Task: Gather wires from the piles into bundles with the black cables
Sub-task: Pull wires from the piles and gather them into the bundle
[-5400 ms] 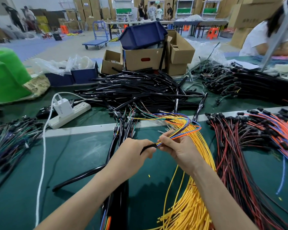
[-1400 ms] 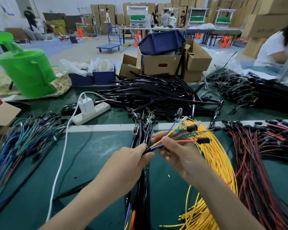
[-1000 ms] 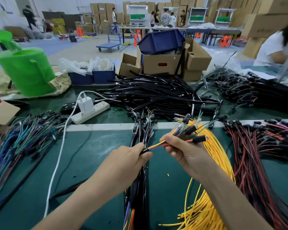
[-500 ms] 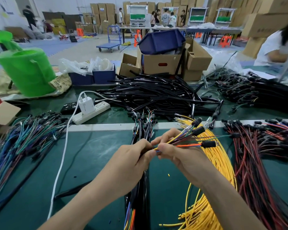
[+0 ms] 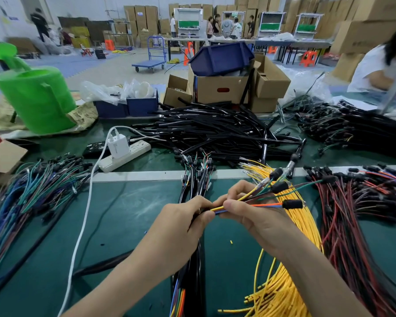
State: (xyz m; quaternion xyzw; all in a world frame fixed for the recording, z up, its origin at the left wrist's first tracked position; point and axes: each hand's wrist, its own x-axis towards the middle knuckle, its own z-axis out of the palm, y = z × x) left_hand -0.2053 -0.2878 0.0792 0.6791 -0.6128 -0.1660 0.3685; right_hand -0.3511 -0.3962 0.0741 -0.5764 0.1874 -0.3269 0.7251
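Both hands meet just above the middle of the dark green tabletop [image 5: 128, 213]. The left hand [image 5: 185, 225] has its fingers curled round the end of a glossy black cable [image 5: 198, 255], which drops from the fist toward the near edge. There it is hard to tell apart from a row of similar black cable bundles [image 5: 192, 186] lying beneath it. Out of the gripped end comes a small fan of thin coloured wires [image 5: 258, 201]: yellow, green, dark brown, orange and blue. The right hand [image 5: 256, 218] pinches these wires between thumb and fingertips, just beside the left fist. The wires spread rightward and away, several ending in short black cylindrical connectors [image 5: 292, 204]. Under the right hand lies a pile of bright yellow wires [image 5: 284, 284]. Right of it is a pile of red and black wires [image 5: 348, 225], and at the left edge a pile of blue and green wires [image 5: 32, 193]. A heap of black tubing [image 5: 215, 131] lies farther back, with a white power strip [image 5: 124, 156] to its left.
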